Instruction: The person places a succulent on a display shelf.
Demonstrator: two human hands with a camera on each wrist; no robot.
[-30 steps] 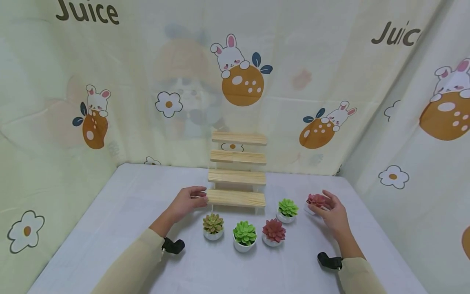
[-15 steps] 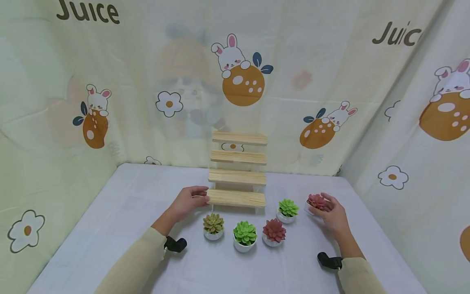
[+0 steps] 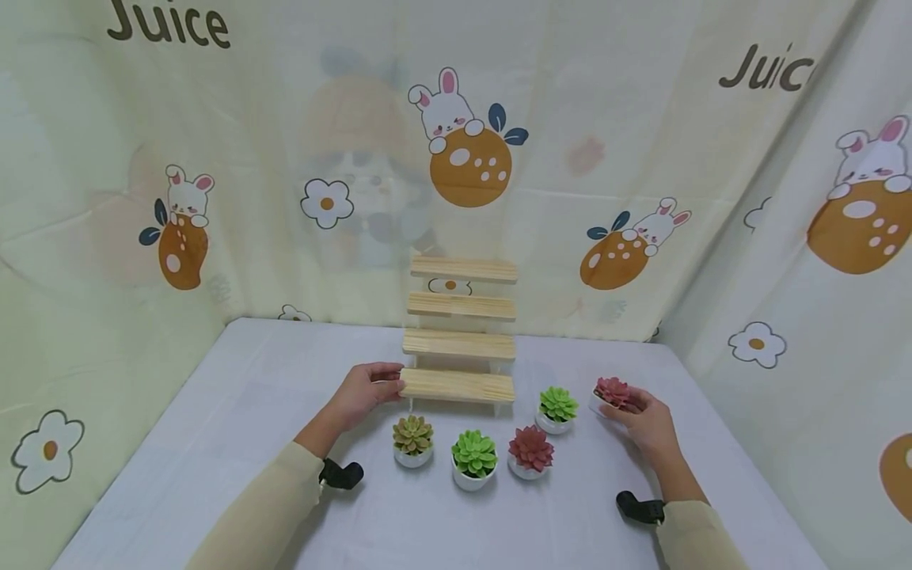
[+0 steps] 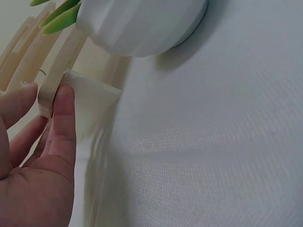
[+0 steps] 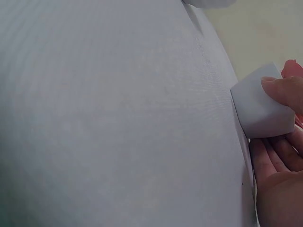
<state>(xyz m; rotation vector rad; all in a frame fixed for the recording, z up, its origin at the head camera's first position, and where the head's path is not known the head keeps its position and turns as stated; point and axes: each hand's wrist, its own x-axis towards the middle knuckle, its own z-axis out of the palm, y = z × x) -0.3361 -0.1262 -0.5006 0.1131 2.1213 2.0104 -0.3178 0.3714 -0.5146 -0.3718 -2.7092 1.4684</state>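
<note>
My left hand (image 3: 362, 392) pinches the left end of the lowest board of a stepped wooden shelf (image 3: 457, 385). In the left wrist view, thumb and fingers lie on either side of that board's end (image 4: 49, 97). On the right, my right hand (image 3: 650, 423) holds a small red artificial succulent (image 3: 611, 391) in a white pot. Seen from the right wrist, the thumb lies on the side of the white pot (image 5: 265, 106), with the other fingers beneath its edge; the pot's base is right at the tablecloth.
In front of the shelf stand an olive-brown succulent (image 3: 412, 437), a green succulent (image 3: 474, 455) and another red succulent (image 3: 530, 450), all in white pots. A second green succulent (image 3: 557, 406) stands right of the shelf. Printed curtains (image 3: 356, 119) enclose the white-covered table (image 3: 271, 372).
My right hand's fingers have come down from above the red succulent to around its pot. The left hand has shifted slightly right at the shelf's end, and the other plants stay put.
</note>
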